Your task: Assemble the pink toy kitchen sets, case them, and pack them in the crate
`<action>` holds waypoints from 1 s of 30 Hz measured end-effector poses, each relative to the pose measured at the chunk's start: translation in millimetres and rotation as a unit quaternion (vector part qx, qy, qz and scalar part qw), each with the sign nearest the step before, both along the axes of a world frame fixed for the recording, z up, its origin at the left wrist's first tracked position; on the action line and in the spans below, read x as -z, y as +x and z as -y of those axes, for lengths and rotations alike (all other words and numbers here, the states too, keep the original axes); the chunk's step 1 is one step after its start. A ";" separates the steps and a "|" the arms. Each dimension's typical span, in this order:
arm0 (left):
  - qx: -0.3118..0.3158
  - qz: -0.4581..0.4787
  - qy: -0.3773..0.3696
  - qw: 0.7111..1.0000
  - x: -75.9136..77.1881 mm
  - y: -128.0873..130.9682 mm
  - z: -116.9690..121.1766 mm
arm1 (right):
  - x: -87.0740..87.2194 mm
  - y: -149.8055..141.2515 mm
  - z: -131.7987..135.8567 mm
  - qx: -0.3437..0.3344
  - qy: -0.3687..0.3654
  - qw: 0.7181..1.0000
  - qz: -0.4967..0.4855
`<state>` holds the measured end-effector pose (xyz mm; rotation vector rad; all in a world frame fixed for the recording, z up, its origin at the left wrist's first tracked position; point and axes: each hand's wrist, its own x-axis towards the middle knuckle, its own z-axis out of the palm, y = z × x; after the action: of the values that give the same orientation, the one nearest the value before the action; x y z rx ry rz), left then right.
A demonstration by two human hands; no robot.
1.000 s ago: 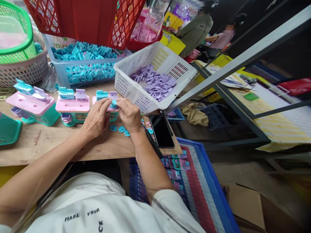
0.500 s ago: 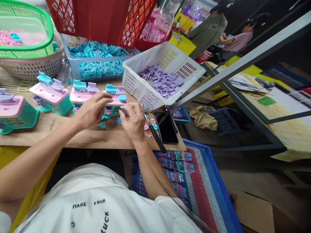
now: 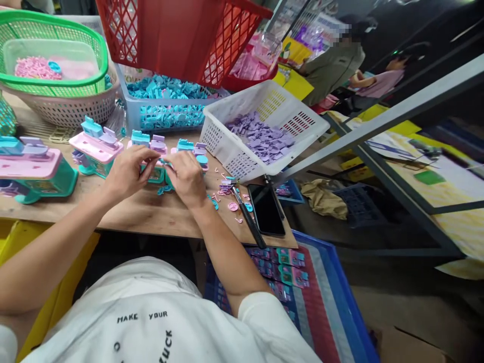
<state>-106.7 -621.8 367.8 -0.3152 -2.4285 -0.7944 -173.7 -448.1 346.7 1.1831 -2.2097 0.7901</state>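
My left hand (image 3: 130,170) and my right hand (image 3: 187,177) meet over the wooden table, thumbs and fingertips pinched together. Between them a small teal plastic piece (image 3: 163,162) shows, mostly covered by the fingers. Right behind the hands stand toy play sets with pink tops and teal bases; one toy set (image 3: 158,175) is partly hidden by them, another toy set (image 3: 202,160) stands behind my right hand. To the left are two more, a nearer toy set (image 3: 56,174) and a toy set (image 3: 99,151). A small blue part (image 3: 165,190) lies below the fingertips.
A white basket (image 3: 234,164) of purple pieces and a clear bin (image 3: 132,113) of blue pieces stand behind. A red basket (image 3: 170,40) hangs over them. A phone (image 3: 265,209), a black-handled tool (image 3: 249,222) and loose small parts lie at the right edge. Two people sit beyond.
My hands, apart before, have come together with a small piece between the fingertips. The view has shifted, so the table's things sit further right and slightly lower.
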 end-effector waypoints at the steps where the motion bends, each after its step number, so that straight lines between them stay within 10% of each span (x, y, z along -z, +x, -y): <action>1: -0.010 -0.016 -0.030 0.999 -3.1 -6.8 5.6 | -1.6 -8.4 8.2 0.007 0.012 1.000 -0.009; 6: -0.008 -0.027 -0.116 0.993 2.1 -27.0 26.9 | 4.8 -24.4 26.9 -0.007 0.064 0.998 -0.021; 14: 0.014 -0.063 -0.055 0.996 16.7 -23.9 25.2 | 1.2 -20.6 9.1 -0.067 0.040 0.997 0.022; 30: 0.048 -0.069 -0.175 0.981 16.7 -20.3 23.1 | 2.5 -8.9 11.2 -0.004 0.064 0.998 0.030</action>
<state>-127.0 -645.0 351.1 -0.6050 -2.4269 -0.3640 -182.6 -459.2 344.2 1.2446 -2.3358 0.7055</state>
